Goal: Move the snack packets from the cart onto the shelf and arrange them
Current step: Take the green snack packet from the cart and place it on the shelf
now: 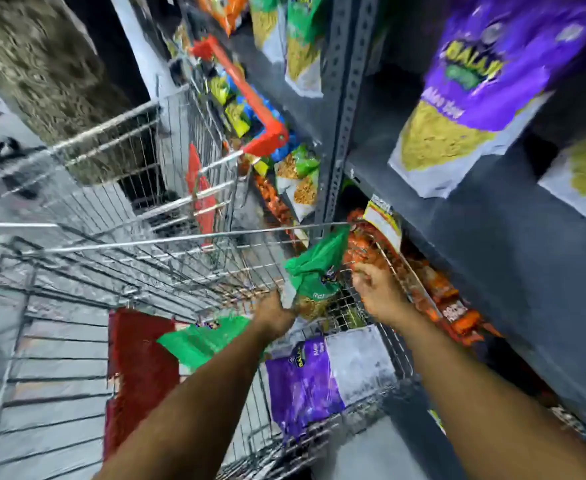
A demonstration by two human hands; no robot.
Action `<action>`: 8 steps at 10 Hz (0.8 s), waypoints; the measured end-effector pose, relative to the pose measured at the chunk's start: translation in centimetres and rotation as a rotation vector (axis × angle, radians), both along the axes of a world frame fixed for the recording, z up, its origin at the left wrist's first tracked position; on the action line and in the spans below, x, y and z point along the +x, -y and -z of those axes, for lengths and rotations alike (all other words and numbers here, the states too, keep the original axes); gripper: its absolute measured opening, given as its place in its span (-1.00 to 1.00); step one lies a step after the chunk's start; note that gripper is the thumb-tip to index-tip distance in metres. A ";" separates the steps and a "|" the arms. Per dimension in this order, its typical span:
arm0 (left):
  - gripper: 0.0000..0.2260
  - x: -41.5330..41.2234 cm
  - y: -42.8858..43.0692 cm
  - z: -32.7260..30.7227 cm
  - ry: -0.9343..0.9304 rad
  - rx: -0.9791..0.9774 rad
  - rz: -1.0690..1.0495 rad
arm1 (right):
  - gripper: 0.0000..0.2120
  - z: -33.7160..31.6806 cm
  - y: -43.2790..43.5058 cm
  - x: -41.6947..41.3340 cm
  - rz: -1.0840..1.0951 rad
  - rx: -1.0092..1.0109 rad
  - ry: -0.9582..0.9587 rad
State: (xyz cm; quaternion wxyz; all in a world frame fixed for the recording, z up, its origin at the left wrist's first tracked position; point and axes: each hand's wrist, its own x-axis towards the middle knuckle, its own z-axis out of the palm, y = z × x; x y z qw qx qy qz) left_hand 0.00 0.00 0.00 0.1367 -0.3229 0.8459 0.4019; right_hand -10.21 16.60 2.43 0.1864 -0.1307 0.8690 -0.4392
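Note:
The frame is motion-blurred. Inside the wire cart (166, 244), my left hand (274, 311) grips the lower end of a green snack packet (314, 271) and holds it upright above the cart's basket. Just right of that packet my right hand (376, 285) hovers with curled fingers; whether it touches the packet is unclear. A second green packet (201, 337) and a purple packet (305, 382) lie in the cart under my forearms. On the right stands the grey shelf (492, 244), with a large purple packet (468, 88) on an upper level and orange packets (437, 289) on the level below.
A second wire cart with a red handle (250, 102) stands further along the aisle, holding mixed packets. A red mat (139, 372) lies under the near cart. Green and yellow packets (302, 46) hang at the shelf's top. A perforated grey shelf post (340, 109) rises between bays.

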 end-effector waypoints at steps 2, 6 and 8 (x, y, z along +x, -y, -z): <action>-0.44 -5.0 -0.4 4.9 -0.078 -0.005 -0.075 | -0.45 9.7 3.1 -6.4 0.145 0.076 0.213; -0.71 -3.3 3.5 6.6 -0.195 0.328 -0.240 | -0.89 6.9 4.6 -3.0 0.108 -0.165 0.197; -0.88 0.0 2.2 -3.3 -0.330 0.401 -0.035 | -0.92 -0.5 1.7 1.6 0.107 -0.320 0.042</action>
